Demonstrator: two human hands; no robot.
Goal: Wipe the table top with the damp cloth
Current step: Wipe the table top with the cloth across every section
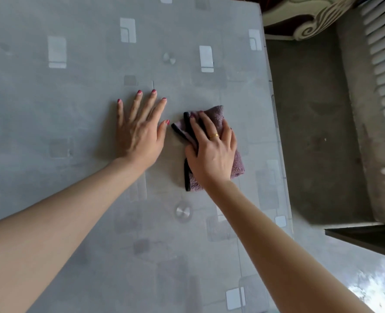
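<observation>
Your left hand [139, 132] lies flat on the table top [51, 109], fingers straight and spread, holding nothing; it seems to be bracing you while the other hand works. Just to its right, thumb tip close to but apart from the fabric, sits the folded purple cloth [218, 116] with its dark edging. Your right hand [212, 152] presses down on that cloth, fingers laid fairly straight over it, with the palm covering its middle so only the far corner and the near and right edges show. You look to be mid-wipe, working the strip near the right edge of the table, with the floor [311, 132] beyond. The next stroke calls for keeping even downward pressure and sweeping the cloth across the surface; the wide area left of your braced hand probably remains to be covered, so that hand will have to lift.
</observation>
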